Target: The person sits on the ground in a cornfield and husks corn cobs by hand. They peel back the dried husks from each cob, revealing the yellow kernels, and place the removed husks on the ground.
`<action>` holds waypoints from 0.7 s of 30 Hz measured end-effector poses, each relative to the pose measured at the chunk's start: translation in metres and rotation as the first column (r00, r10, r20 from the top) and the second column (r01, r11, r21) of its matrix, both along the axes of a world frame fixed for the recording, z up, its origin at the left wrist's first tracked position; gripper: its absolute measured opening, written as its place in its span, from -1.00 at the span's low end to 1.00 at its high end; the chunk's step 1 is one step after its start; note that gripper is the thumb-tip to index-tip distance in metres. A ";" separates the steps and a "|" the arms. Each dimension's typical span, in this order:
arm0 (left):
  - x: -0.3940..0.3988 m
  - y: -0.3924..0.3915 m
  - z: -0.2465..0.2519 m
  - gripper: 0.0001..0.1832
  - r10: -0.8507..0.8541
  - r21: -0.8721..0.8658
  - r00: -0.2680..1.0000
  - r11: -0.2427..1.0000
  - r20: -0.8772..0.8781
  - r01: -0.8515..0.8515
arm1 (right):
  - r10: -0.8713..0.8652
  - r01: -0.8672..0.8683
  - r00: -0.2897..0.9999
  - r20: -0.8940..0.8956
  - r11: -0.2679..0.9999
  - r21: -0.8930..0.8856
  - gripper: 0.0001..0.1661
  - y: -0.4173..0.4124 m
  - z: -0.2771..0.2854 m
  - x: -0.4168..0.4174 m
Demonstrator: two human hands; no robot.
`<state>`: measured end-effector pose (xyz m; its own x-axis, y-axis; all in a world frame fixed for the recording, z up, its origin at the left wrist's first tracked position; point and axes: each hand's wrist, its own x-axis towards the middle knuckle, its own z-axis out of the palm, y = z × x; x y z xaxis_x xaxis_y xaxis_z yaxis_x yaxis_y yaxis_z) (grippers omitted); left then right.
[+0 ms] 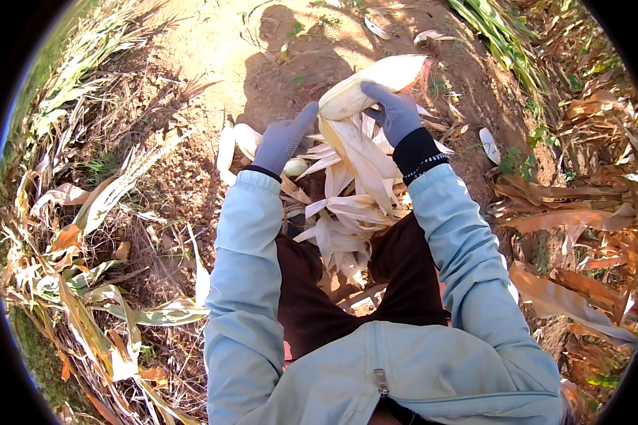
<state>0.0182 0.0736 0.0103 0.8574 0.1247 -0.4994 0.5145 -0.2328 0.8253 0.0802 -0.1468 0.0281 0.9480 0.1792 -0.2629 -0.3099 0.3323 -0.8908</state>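
Note:
An ear of corn (377, 82) in pale inner husk slants up to the right in front of me, with reddish silk (424, 77) at its far tip. My right hand (396, 111), in a grey knit glove, grips it near that tip, thumb across the top. At the lower left end, the thumb of my gloved left hand (286, 137) meets the ear's base; its other fingers are mostly hidden. A peeled-back husk leaf (359, 154) hangs from the base. Below it, a heap of dry husks (345, 234) lies between my knees.
Pale ears (240, 143) lie on the soil beside my left hand. Dry corn stalks and leaves (111, 319) cover the ground at left, and more brown leaves (579, 212) lie at right. A white husk piece (489, 145) rests on the bare dirt (202, 58).

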 end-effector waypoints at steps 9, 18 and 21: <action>-0.001 0.010 -0.041 -0.61 -0.199 0.294 0.971 0.944 0.136 0.152 | -0.075 0.077 0.997 -0.023 0.991 0.111 -0.62 0.011 0.012 -0.008; -0.007 0.015 -0.004 -0.18 -0.007 0.174 0.991 0.985 0.133 -0.016 | -0.096 0.090 0.994 0.055 0.991 0.095 -0.55 0.021 -0.004 -0.007; -0.015 -0.017 0.013 0.04 -0.073 -0.509 0.980 0.860 -0.184 -0.031 | -0.126 0.130 0.990 -0.057 0.988 0.088 -0.56 0.030 -0.004 -0.013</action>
<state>0.0031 0.0568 0.0236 0.7392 -0.2073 -0.6408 0.6727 0.1788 0.7180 0.0672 -0.1167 0.0236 0.9506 0.0829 -0.2993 -0.3035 0.4515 -0.8390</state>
